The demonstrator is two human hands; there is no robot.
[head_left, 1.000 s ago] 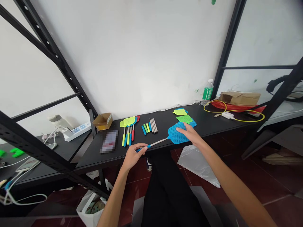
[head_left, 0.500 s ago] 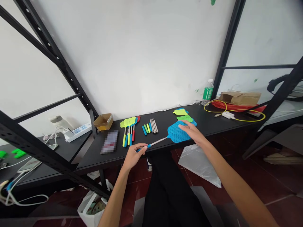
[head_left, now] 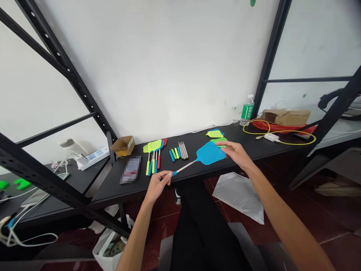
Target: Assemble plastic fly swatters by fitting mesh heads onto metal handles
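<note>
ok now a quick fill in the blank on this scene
The left hand grips a fly swatter's handle, whose mesh head is ____.
The right hand is just past that head, above a swatter head that is ____.
A small cardboard box stands at the ____ end of the black shelf.
The cable looped beside the plastic bottle is ____.

Missing words: blue; green; left; yellow
</note>
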